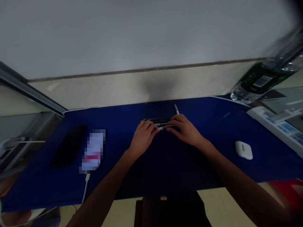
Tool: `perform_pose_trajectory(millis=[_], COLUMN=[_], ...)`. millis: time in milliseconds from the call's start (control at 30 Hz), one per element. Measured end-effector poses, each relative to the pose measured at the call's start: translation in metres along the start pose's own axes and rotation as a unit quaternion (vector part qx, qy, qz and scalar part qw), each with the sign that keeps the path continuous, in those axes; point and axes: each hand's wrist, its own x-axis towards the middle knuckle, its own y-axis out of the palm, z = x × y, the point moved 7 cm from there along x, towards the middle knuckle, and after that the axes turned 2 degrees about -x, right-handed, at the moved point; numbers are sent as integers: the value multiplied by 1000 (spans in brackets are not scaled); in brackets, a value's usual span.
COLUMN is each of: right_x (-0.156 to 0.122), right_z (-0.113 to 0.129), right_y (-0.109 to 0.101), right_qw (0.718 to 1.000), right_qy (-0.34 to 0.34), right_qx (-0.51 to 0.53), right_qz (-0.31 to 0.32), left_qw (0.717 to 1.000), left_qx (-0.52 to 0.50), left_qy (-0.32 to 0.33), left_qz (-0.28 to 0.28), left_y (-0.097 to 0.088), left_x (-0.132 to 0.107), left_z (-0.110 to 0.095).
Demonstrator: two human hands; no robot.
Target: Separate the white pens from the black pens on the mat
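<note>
Both my hands meet over the middle of a dark blue mat (213,132). My left hand (142,135) is closed in a pinch on one end of a grey pen (165,127). My right hand (186,128) is curled over the other end of that pen and also grips a second pen whose pale tip (176,109) sticks up and away from it. A few dark pens (155,120) lie side by side on the mat just beyond my fingers.
A black phone (68,146) and a blurred-out device (93,151) with a white cable lie at the left. A white earbud case (243,149) rests at the right. A plastic bottle (262,80) and a white keyboard (281,127) stand at the far right. A pale wall rises behind.
</note>
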Motion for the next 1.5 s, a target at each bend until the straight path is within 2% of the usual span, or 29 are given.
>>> perform_pose_trajectory(millis=[167,300,467,600,800,1100,1233,1367,1500], right_x=[0,0,-1,-1,-1,-5,-4,-3,-4], right_z=[-1,-6,-18,-17,-12,-1,-3,-3,4], right_y=[3,1,-4,-7,-10,-8,-8,-5,-1], right_qw=[997,992,986,989,996,999,1000,1000,1000], right_qy=[32,68,125,93,40,-36,-20,-11,-17], right_qx=[70,100,114,111,76,-6,-9,-4,13], right_qz=[29,22,11,19,-18,2,-7,-5,4], left_qw=[1000,997,993,991,990,983,990,1000,999], left_qx=[3,1,-21,-60,-74,-139,-113,-24,15], left_qy=[-11,-57,-72,-50,-41,-91,-62,6,22], left_qz=[-14,-56,-96,-109,-108,-76,-57,13,39], left_y=[-3,-8,-16,-18,-17,-12,-9,4,9], left_x=[-2,-5,-6,-6,-6,-5,-4,-5,-6], left_z=[3,10,13,13,17,27,26,10,1])
